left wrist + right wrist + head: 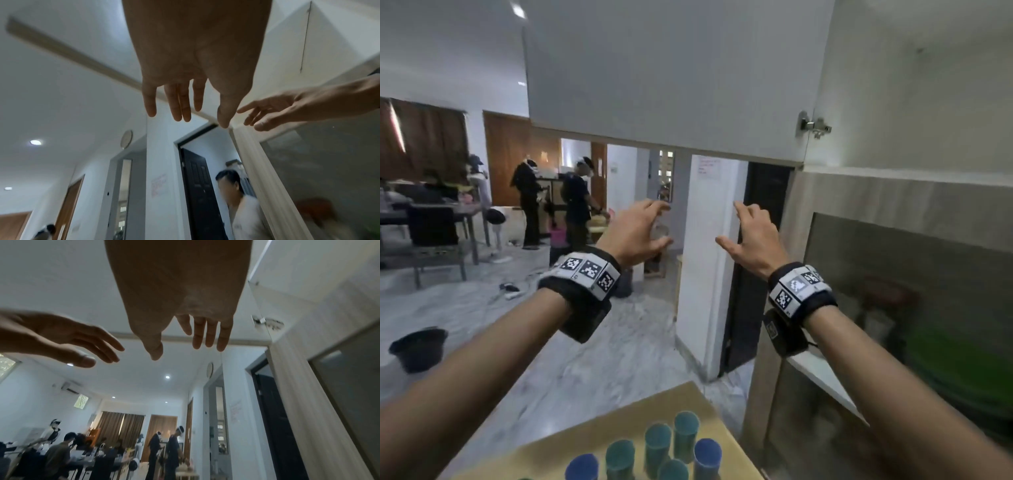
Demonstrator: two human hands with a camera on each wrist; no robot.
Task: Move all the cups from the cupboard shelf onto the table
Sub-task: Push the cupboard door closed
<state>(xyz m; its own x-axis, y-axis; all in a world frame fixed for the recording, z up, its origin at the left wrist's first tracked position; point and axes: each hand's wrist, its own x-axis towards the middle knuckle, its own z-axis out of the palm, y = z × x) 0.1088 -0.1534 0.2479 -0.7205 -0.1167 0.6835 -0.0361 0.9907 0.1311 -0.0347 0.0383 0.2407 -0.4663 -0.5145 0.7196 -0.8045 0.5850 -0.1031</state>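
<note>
Several teal and blue cups (657, 442) stand upright close together on a tan table (619, 421) at the bottom of the head view. Both of my hands are raised side by side in the air above them, just under the lower edge of a white open cupboard door (671, 85). My left hand (664, 224) (201, 120) is empty, its fingers spread and loosely bent. My right hand (729, 222) (179, 352) is also empty, with fingers extended. The cupboard's inside (911, 102) on the right shows no cup from here.
A door hinge (815, 125) sits at the cupboard's edge. Below it on the right is a glass-fronted cabinet (893, 291). A white pillar (709, 257) and a dark door stand ahead. A black bucket (417, 349) is on the floor at left. People stand far off.
</note>
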